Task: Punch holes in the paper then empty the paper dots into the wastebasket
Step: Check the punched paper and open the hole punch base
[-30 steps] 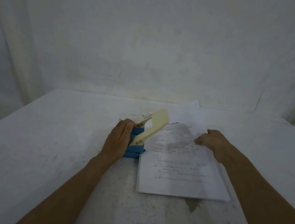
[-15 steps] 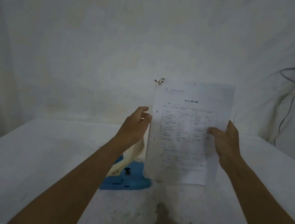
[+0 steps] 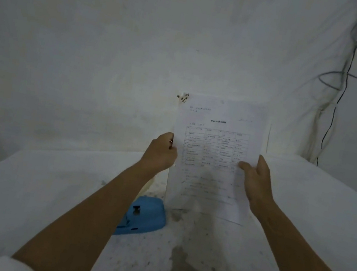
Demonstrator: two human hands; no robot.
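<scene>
Both hands now hold the paper [image 3: 214, 155] upright in front of the wall, lifted clear of the table [image 3: 23, 180]. A second ago it lay flat on the table with its left edge fed into the hole punch [image 3: 145, 215]; half a second ago it was already raised, and since then it has barely moved. The left hand [image 3: 160, 151] pinches the sheet's left edge about midway up, thumb side toward the camera, and the right hand [image 3: 257, 179] clasps the right edge at much the same height, thumb laid across the printed face. Above the left grip, at the top left corner, a small cluster of dark spots [image 3: 183, 97] shows; it looks like punched or stapled paper, but it is too small to tell which.

Below the left grip, behind the forearm, the blue base of the hole punch rests on the table, with nobody holding it. Its cream lever is mostly hidden by the arm.

Lifting the sheet off the punch suggests the punching step is finished or being checked. What seems left is to set the paper down, take up the punch and empty its dots. No wastebasket is in view, so where that will happen cannot be told.
</scene>
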